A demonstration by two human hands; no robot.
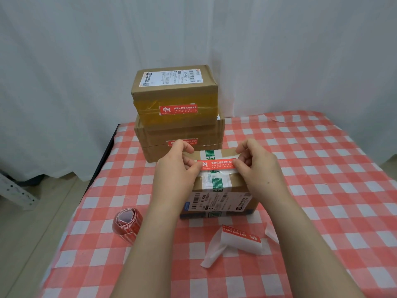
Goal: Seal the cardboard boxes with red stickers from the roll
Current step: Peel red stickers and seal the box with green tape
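Note:
A small cardboard box (217, 190) with green-and-white tape and a shipping label stands on the checked table in front of me. A red sticker (217, 164) is stretched across its top. My left hand (174, 168) pinches the sticker's left end and my right hand (257, 166) pinches its right end. Behind, two larger boxes are stacked: the upper box (175, 93) and the lower box (180, 136) each carry a red sticker on the front. The red sticker roll (126, 220) lies near the table's left edge.
White backing paper with a red sticker piece (236, 239) lies crumpled at the front, right of centre. The red-and-white checked cloth (322, 168) covers the table, whose left edge drops to the floor. A white curtain hangs behind.

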